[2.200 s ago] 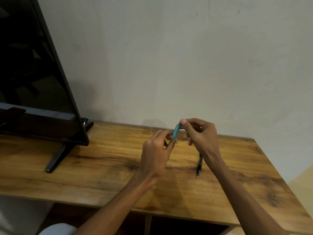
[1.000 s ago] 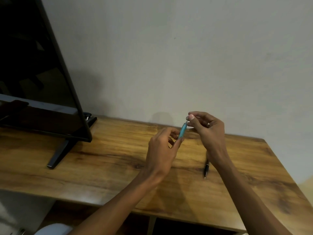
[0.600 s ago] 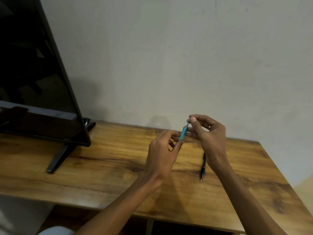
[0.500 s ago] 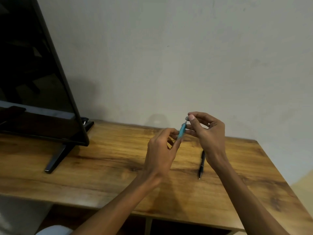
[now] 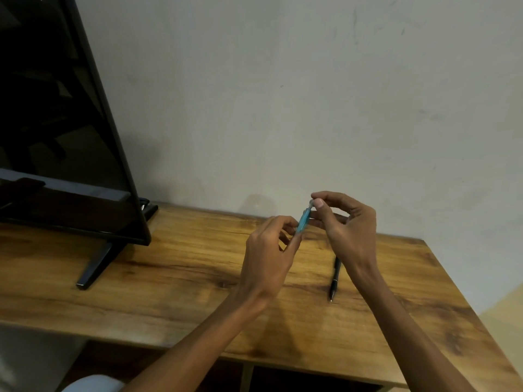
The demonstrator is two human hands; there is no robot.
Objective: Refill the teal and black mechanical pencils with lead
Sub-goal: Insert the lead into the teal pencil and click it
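- Teal pencil [image 5: 303,221] is held up above the tabletop [image 5: 175,267], tilted, between both hands.
- Left hand [image 5: 268,256] pinches its lower part with curled fingers.
- Right hand [image 5: 349,224] pinches its top end with thumb and fingers.
- Black pencil [image 5: 334,278] lies flat on the tabletop, just beside the right wrist.
- A dark screen [image 5: 56,137] stands at the left.

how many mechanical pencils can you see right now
2. The teal pencil is held tilted above the table, pinched between the left hand and right hand. The black pencil lies on the table, partly hidden behind the right wrist.
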